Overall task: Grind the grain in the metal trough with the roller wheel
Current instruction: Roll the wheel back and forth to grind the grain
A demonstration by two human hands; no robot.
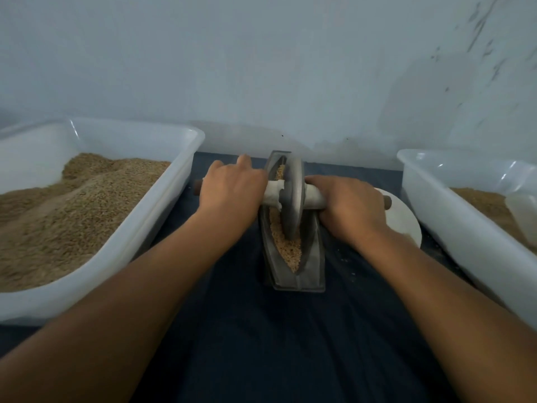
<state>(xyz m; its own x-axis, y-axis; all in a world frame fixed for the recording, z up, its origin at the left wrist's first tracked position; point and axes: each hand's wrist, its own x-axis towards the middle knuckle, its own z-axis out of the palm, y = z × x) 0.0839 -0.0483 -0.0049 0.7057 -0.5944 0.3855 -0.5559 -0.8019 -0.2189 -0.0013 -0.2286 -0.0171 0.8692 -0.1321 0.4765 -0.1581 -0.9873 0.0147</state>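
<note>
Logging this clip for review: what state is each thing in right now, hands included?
left hand: grips the axle handle left of the wheel
right hand: grips the axle handle right of the wheel
roller wheel: upright, standing in the trough
metal trough: holds grain, on the dark cloth
left tub: heaped with grain
right tub: partly filled
</note>
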